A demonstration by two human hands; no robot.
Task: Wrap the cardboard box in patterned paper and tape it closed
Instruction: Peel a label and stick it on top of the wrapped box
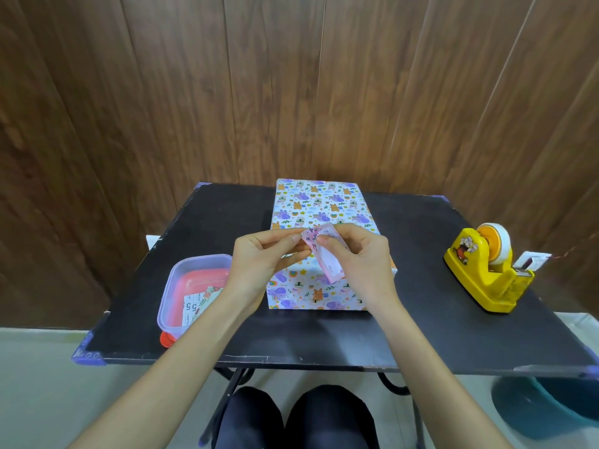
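Here, both hands are closed on one small pink card (pixel 325 257). The left hand (pixel 259 257) pinches the card's upper end between thumb and forefinger. The right hand (pixel 359 254) holds the card with its thumb on the face and its curled fingers behind, so each grip is closed on the card. The card is tilted, with its flower-printed end up toward the left hand and its white panel running down toward the person. It is held in the air above the near part of the box (pixel 321 202), and whether it touches the box cannot be told.

The box stands in the middle of the black tabletop (pixel 227 215), with its long side running away from the person. Paper (pixel 311 290) covers its top and near face. The paper is white and printed with purple and orange animals, rainbows and stars. No bare cardboard shows on these faces.

To the left of the box, toward the near edge, sits a clear plastic tub (pixel 194 286) with a red lid (pixel 167 340) under it. Printed slips lie inside the tub. To the right of the box, well apart from it, stands a yellow tape dispenser (pixel 486 270), whose roll of tape (pixel 494 238) has an orange core. Behind the box rises a dark wood-panelled wall (pixel 291 92). On the near side of the box, below the tabletop's edge, are the person's knees (pixel 291 416) in dark cloth. To their right, a teal basin (pixel 551 406) sits on the floor.
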